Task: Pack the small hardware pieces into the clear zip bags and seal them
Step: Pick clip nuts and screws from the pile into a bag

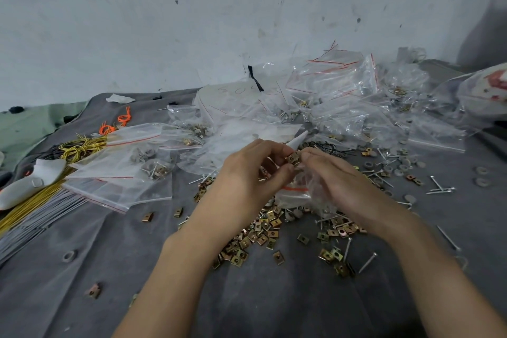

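Both hands meet over the middle of a gray sheet (82,269). The left hand (247,170) and the right hand (337,181) have their fingers curled inward, and the fingertips of both pinch one brass clip (293,158) between them. A clear zip bag (296,192) with a red seal line hangs just below the clip, against the right palm; which fingers hold it cannot be told. Under the wrists lies a loose pile of clips (258,230), and the forearms hide part of it. Long nails (367,262) are scattered through the pile and to its right, with gray washers (403,166) farther right. A white cone (297,140) pokes up just behind the fingertips. Beyond it, a heap of clear bags (343,96) is stacked against the stained wall (192,22). To the left, flat bags with hardware in them (131,170) overlap one another, beside yellow wires (82,145), orange ties (123,119) and a bundle of gray ties (35,217).
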`<action>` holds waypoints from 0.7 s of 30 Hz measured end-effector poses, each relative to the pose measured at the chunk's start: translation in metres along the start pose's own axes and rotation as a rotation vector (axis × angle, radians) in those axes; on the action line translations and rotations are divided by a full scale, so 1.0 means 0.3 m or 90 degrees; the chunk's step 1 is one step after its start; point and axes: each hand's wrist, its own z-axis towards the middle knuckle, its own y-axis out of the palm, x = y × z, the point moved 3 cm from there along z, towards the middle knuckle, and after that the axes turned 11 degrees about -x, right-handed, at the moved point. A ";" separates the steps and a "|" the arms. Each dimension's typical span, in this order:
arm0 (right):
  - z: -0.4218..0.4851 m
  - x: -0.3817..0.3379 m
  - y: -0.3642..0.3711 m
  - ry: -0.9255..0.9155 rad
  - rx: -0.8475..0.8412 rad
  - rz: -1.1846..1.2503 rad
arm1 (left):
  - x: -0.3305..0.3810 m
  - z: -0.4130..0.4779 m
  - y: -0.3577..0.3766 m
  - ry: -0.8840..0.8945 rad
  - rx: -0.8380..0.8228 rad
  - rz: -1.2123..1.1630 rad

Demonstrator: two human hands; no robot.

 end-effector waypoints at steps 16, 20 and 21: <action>0.016 0.022 0.023 -0.068 -0.045 -0.247 | 0.005 -0.015 0.013 0.003 -0.064 0.119; 0.018 0.009 0.023 -0.079 -0.027 -0.236 | 0.006 -0.019 0.005 -0.017 -0.037 0.060; 0.019 0.006 0.024 -0.085 -0.017 -0.229 | 0.007 -0.019 0.001 -0.024 -0.019 0.033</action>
